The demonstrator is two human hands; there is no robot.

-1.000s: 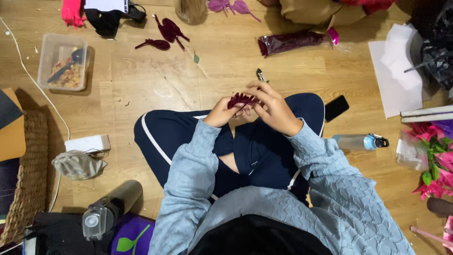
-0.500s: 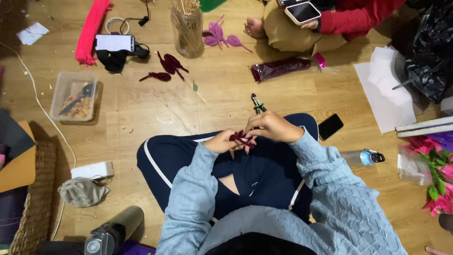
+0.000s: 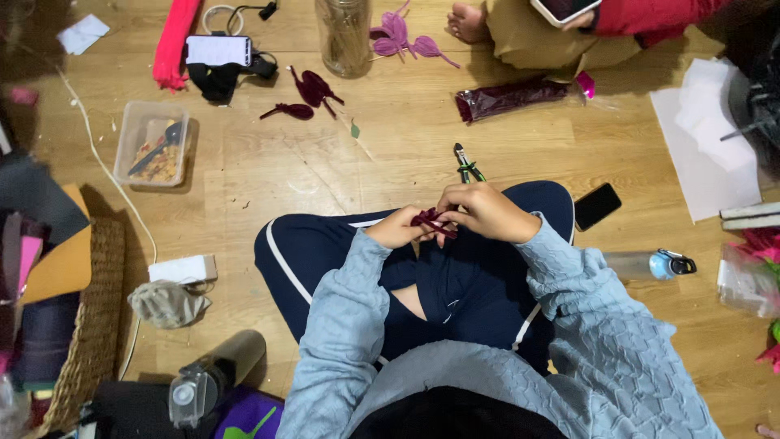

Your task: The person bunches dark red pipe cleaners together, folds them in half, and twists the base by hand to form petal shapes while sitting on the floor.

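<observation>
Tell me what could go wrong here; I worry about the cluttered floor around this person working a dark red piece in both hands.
The pliers lie just beyond the knee, tips outward; a shifting leg could press on them. The phone lies flat beside the right knee and might get knelt on. The small dark red piece, pinched between the left hand and right hand over the lap, could slip and vanish against the dark trousers.
</observation>
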